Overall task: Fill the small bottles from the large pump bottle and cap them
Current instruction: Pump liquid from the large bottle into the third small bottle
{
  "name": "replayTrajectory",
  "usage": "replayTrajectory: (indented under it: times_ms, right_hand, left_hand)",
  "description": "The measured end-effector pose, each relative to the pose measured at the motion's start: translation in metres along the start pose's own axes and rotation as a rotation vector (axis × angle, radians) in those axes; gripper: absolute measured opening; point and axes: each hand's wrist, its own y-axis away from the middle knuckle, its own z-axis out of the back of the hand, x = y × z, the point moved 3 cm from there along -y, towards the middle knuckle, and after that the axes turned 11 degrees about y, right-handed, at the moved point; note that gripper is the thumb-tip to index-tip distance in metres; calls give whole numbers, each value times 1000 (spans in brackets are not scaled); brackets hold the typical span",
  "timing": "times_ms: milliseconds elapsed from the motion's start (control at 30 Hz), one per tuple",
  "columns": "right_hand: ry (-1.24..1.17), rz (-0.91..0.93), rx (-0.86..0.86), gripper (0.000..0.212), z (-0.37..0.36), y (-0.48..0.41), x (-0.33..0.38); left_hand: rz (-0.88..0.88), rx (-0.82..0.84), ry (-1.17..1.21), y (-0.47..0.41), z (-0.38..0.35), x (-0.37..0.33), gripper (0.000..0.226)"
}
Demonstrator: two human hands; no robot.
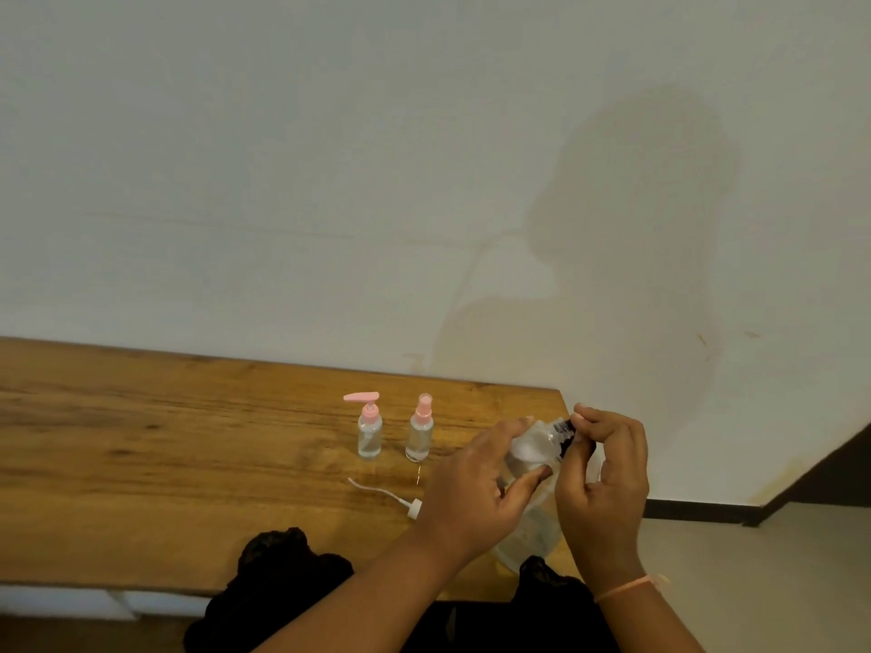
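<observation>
Works at the right end of a wooden table [188, 464] set against a pale wall [283, 181]. Holds the large clear bottle [530, 457] tilted between both hands, just over the table's right corner. Wraps the left hand [476, 487] round the bottle's body, fingers curled over the top, thumb pressed on the near side. Pinches the upper end beside a dark label [563, 435] with the right hand [605, 478], thumb and forefinger closed, other fingers loosely curled. Cannot tell through blur whether the mouth is capped. Wears a pink band [624, 589] on the right wrist. Has two small pink-topped bottles standing upright to the left, apart from the hands: pump-top bottle [369, 433] and, just right of it, spray-top bottle [419, 435]. Has a white pump head [414, 507] with its tube lying on the table in front of them, near the left hand.
</observation>
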Motion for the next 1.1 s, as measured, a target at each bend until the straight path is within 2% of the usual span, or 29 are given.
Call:
replayTrajectory:
  times_ms: [333,500,967,1100]
  right_hand:
    - [-22,10,-47,18,2,-2,1]
    - [-14,5,5,20,-1,0,-4]
    - [-24,13,-40,19,2,-1,0]
    - [-11,10,0,19,-1,0,-4]
  left_hand:
    - [-30,3,-9,-4,1,-3,53]
    - [-11,39,-32,-4,4,-2,47]
    - [-43,-5,-20,-4,1,-6,47]
    - [-32,6,-38,-3,2,-5,47]
